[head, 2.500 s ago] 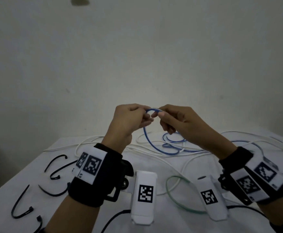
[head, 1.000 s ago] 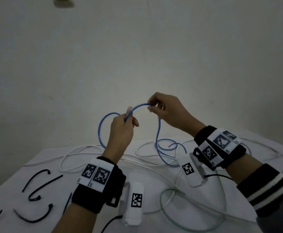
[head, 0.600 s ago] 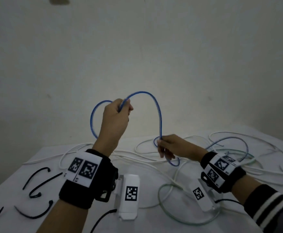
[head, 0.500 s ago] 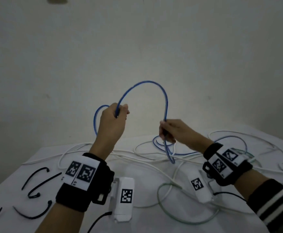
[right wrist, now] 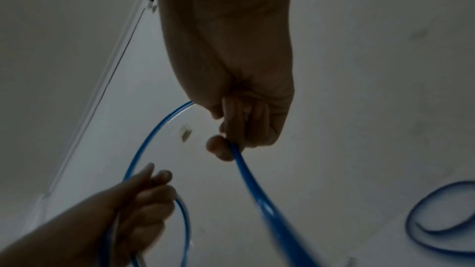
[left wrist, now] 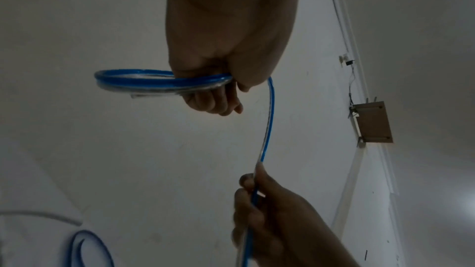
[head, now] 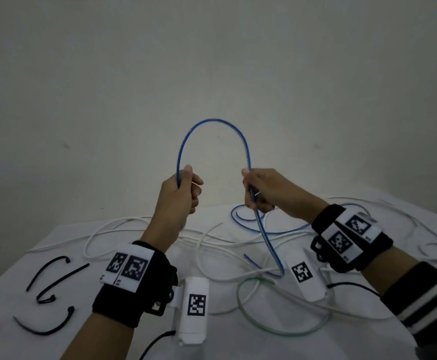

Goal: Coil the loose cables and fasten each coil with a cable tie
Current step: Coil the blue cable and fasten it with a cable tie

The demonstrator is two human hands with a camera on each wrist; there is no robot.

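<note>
A blue cable (head: 213, 121) arches in the air between my two raised hands. My left hand (head: 183, 189) grips one end of the arch together with a small blue coil (left wrist: 159, 82) held in its curled fingers. My right hand (head: 260, 190) grips the other side of the arch, and the cable runs down from it to loose blue loops (head: 248, 219) on the white table (head: 124, 341). Several black cable ties (head: 53, 279) lie at the table's left front.
White cables (head: 139, 229) sprawl across the back and right of the table. A pale green cable (head: 277, 331) loops at the front centre. A plain wall rises just behind the table.
My right hand has risen from the table with the cable and come level with the left hand. The arch between the hands has grown taller and narrower.
</note>
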